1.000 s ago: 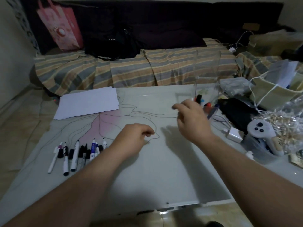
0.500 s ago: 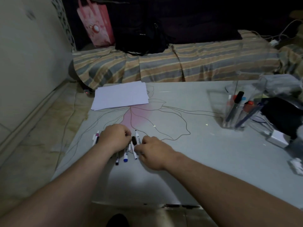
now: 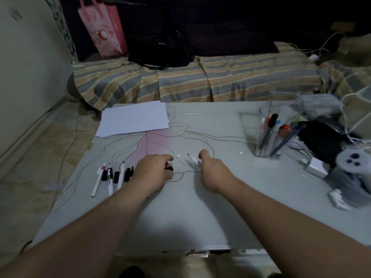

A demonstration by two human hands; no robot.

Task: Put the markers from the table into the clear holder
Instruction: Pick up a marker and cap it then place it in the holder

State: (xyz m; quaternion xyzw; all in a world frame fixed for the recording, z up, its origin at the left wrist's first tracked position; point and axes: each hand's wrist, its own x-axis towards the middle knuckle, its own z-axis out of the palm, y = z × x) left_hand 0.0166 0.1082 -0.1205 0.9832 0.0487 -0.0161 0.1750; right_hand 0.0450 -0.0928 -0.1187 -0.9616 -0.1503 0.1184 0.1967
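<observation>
The right hand (image 3: 212, 169) hovers over the middle of the table (image 3: 200, 207), its fingers curled around a white marker (image 3: 193, 159) whose dark tip points away from the person, toward the bed. Just to the left of it, the left hand (image 3: 154, 171) lies low over the tabletop with its fingers curled around another marker (image 3: 169, 166), of which only a white end and a black cap show beneath the knuckles. The two hands are near each other but apart.

Left of the left hand, a row of loose markers (image 3: 112, 175) lies on the table, side by side and roughly parallel, tips pointing away from the person; the nearest ones are just beside the hand. Beyond that row, toward the bed, a stack of white paper (image 3: 133, 119) rests on the table.

Well to the right of the right hand stands the clear holder (image 3: 281, 125), upright, with several markers already leaning inside it, one black-capped and some with red caps. Right of the holder sit a white charger block (image 3: 316, 166) and a white game controller (image 3: 353, 160) among clutter. Past the far edge of the table lies a striped bed cover (image 3: 200, 83), with a black bag (image 3: 160, 49) and a pink bag (image 3: 104, 27) on it.
</observation>
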